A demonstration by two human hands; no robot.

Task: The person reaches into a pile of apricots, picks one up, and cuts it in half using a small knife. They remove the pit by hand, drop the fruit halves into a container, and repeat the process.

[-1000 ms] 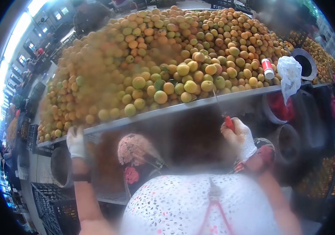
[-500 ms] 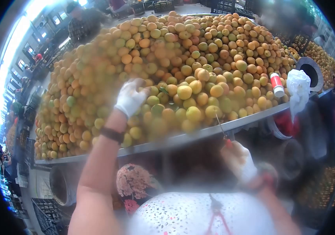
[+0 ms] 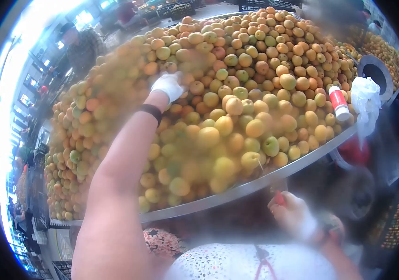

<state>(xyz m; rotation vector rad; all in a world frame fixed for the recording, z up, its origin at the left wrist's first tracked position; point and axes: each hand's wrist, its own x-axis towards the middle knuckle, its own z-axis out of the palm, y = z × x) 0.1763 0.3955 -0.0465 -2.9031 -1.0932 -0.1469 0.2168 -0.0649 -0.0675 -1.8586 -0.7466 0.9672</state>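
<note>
A big heap of round, apricot-like fruit (image 3: 233, 106), yellow, orange and green, lies on a metal-edged table (image 3: 250, 186). My left hand (image 3: 167, 87), in a white glove, reaches far into the heap with its fingers stretched over the fruit; the fingertips are blurred. Below the table's front edge, my gloved right hand (image 3: 296, 215) is closed around the red handle of a thin-bladed knife (image 3: 279, 199). Its slim metal tip points up toward the nearest fruit at the rim.
A red-and-white bottle (image 3: 339, 103) lies on the fruit at the right, beside a crumpled clear plastic bag (image 3: 366, 100) and a grey ring-shaped opening (image 3: 376, 77). Another person (image 3: 79, 46) stands beyond the heap at the left. Dark crates (image 3: 176, 10) line the back.
My left hand has moved farther into the heap, up and slightly right in view. My right hand, with the knife, sits lower and a little further right. The view has shifted.
</note>
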